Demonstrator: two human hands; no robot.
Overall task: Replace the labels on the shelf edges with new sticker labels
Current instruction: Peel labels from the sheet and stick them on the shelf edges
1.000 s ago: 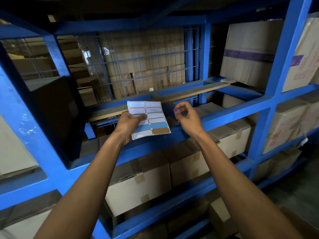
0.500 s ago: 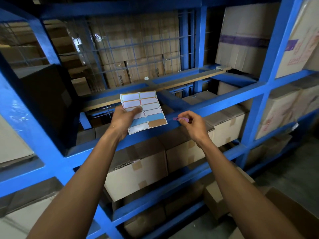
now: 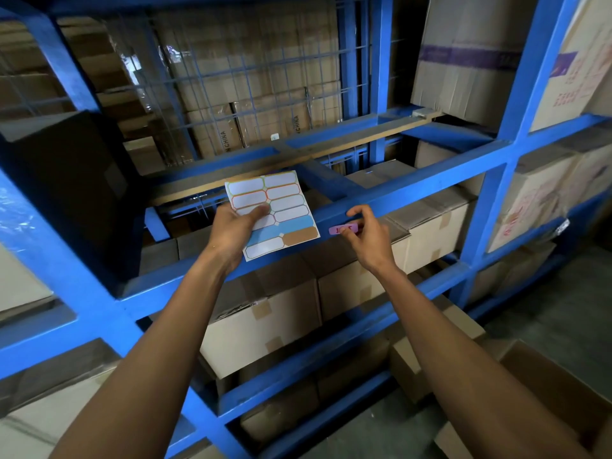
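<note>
The right hand (image 3: 367, 238) is at the front face of the blue shelf beam (image 3: 427, 180), thumb and fingertips closed together on the right end of a small pink label (image 3: 342, 229) that lies flat against the beam (red marks are on it, too blurred to read). The index finger curls over the beam's upper edge just above the label.

At nine o'clock from that hand, close beside it but apart, the left hand (image 3: 231, 231) pinches a sticker sheet (image 3: 276, 212), thumb pressed across the sheet's front near its left edge and the other fingers behind it. The sheet is tilted, its top at about eleven o'clock, with two columns of white labels outlined in green, orange and red; several spaces near the bottom show bare blue backing, and one brown label sits at the lower right corner. The sheet's lower right corner overlaps the beam, just left of the pink label.

At six o'clock below the beam, taped cardboard boxes (image 3: 258, 329) stand on the next shelf. At twelve o'clock, a wire mesh panel (image 3: 251, 81) backs the upper bay.
</note>
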